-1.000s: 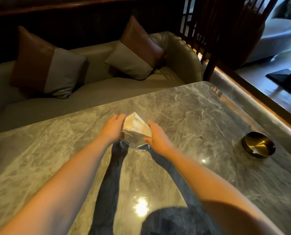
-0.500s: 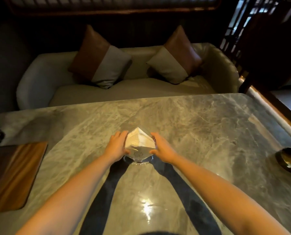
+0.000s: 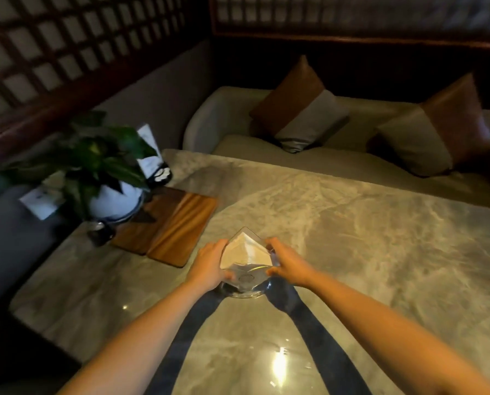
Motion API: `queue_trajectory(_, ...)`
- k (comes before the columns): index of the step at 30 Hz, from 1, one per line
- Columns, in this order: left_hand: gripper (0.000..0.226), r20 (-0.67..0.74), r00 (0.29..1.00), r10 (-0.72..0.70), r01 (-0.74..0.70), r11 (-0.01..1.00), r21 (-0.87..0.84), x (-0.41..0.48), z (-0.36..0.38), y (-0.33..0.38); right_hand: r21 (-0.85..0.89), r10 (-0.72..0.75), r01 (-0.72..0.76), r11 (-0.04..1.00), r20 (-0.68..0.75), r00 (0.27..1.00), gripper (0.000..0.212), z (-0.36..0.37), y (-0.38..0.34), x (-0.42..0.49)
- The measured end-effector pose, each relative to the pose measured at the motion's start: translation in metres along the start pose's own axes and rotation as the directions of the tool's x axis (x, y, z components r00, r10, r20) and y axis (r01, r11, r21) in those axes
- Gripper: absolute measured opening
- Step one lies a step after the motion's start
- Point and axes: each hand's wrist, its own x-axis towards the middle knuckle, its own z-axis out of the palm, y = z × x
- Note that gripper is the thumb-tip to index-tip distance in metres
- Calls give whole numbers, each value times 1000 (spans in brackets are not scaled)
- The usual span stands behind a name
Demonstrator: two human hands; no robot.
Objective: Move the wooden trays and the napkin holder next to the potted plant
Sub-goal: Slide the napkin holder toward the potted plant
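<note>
A clear napkin holder [image 3: 245,276] with white folded napkins sits between my two hands near the middle of the marble table [image 3: 352,238]. My left hand [image 3: 208,265] grips its left side and my right hand [image 3: 288,262] grips its right side. Two wooden trays [image 3: 169,228] lie side by side to the left of the holder, close to my left hand. Behind them stands the potted plant [image 3: 107,172], green leaves in a white pot, at the table's left end.
A white card stand [image 3: 151,158] rises behind the plant, and another white card [image 3: 40,199] lies at its left. A small dark object [image 3: 101,233] sits before the pot. A sofa with two brown-and-grey cushions [image 3: 301,115] runs along the far side.
My view has swung left, bringing the plant and both trays into sight. The holder, still gripped by both hands, now lies much nearer the trays. The ashtray has left the view.
</note>
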Motion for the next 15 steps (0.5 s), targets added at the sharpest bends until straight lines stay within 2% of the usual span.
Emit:
queue_trajectory(4, 72, -95, 989, -109, 105, 993, -55, -24, -27, -43, -37, -108, 111, 993, 71, 992, 65, 24, -47, 25)
queue_trajectory(9, 68, -212, 949, -234, 214, 970, -112, -49, -63, -97, -77, -220, 232, 970, 141, 965, 59, 55, -109, 60)
queue_trajectory(15, 67, -313, 887, -339, 297, 939, -174, -77, -109, -165, -117, -379, 413, 903, 231, 896, 64, 93, -189, 103)
